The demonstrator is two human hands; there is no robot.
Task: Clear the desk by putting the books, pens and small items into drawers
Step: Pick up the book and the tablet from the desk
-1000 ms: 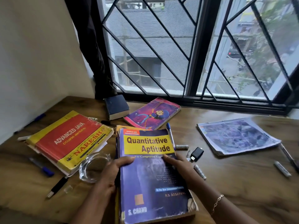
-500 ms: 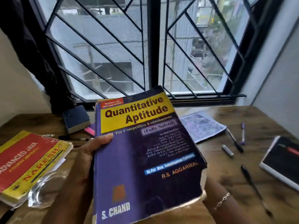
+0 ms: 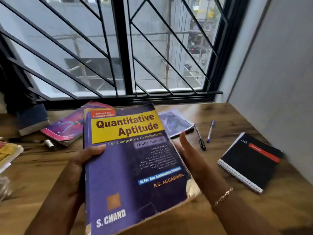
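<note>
The left hand (image 3: pixel 76 175) grips the purple Quantitative Aptitude book (image 3: pixel 132 167) at its spine, thumb on the cover and fingers hidden beneath, holding it above the desk (image 3: pixel 220 116), while the right hand (image 3: pixel 191 158), fingers straight, lies against its right edge, the palm partly hidden.

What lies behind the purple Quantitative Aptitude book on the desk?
A pink book shows past its left edge and a printed booklet past its right. The purple book hides part of both and the desk between them.
</note>
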